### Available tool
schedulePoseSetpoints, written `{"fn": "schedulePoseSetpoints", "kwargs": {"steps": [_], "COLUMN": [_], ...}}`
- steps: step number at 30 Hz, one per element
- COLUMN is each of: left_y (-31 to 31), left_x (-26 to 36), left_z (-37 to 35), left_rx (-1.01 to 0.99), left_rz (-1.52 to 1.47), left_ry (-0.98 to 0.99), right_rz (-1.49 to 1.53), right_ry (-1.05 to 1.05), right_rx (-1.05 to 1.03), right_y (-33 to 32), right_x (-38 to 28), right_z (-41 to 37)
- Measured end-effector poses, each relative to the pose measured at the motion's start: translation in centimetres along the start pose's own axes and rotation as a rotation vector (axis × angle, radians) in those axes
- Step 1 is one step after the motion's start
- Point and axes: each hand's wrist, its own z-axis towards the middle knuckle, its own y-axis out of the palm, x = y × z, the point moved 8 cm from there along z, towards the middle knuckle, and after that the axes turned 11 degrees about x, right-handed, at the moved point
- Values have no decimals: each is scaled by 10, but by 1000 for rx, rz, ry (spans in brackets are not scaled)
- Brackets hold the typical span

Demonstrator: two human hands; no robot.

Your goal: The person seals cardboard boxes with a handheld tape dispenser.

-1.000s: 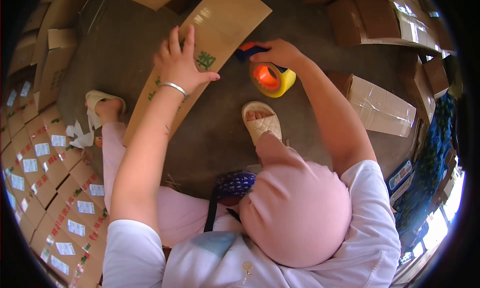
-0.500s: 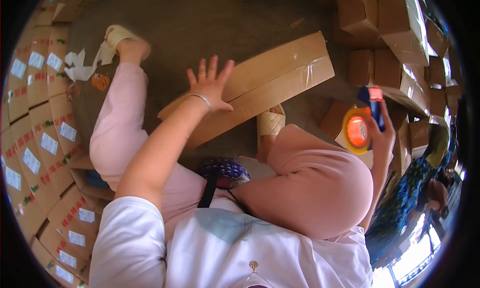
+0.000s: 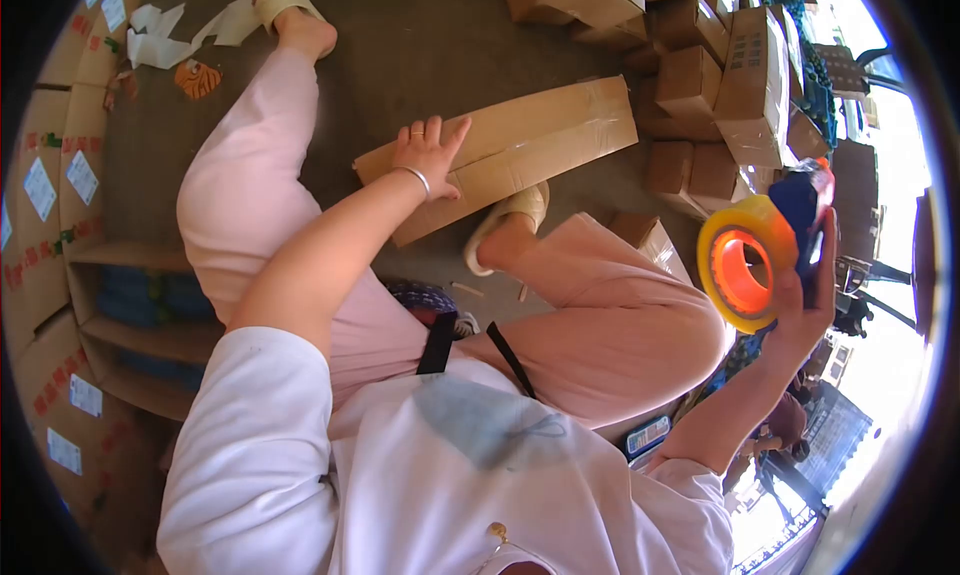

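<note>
A long brown cardboard box [image 3: 540, 135] lies on the floor between the legs, with clear tape shining along its seam. My left hand [image 3: 430, 160] rests on the box's near left end, fingers apart, a bracelet at the wrist and a ring on one finger. Raised at the right, my right hand [image 3: 805, 310] is closed around a tape dispenser [image 3: 790, 210] in dark blue and red. The dispenser carries a roll of yellow tape with an orange core [image 3: 742, 265].
Stacked cartons [image 3: 755, 85] stand at the upper right. Labelled boxes [image 3: 40, 190] line the left side, beside a shelf-like carton [image 3: 140, 330] holding blue items. White paper scraps [image 3: 155, 50] lie near the left foot. People are visible far right.
My left hand has come down onto the box, and its fingers are less spread. My right hand has lifted the dispenser nearer the camera. The view has shifted, and the right foot has moved.
</note>
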Motion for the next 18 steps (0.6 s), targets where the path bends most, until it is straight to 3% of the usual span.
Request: {"fn": "schedulePoseSetpoints", "kwargs": {"steps": [3,6,10,12,14,15,17,18], "left_y": [-3,5,3,16,21,27,63,49], "left_x": [31,68,90,83,69,62,62,50], "left_z": [-26,-48,-60,-51,-40,-32,-28,-31], "left_rx": [41,214,-8,-4,8,2,-523,-570], "left_rz": [146,265,-61,-120,-577,-579,-1439,-1371], "left_ry": [18,247,346,263,212,216,-145,-351], "right_rz": [156,270,-78,-116,-169,-202,-246,-260], "right_ry": [17,94,93,57,31,23,-33,-25], "right_rx": [-81,-212,-423,-399,-397,-408,-392,-383], "right_y": [43,104,157,168,176,179,184,185], "right_x": [-28,-38,-25,-14,-4,1,6,13], "right_z": [-27,-68,-125,-140,-152,-155,-157,-157]}}
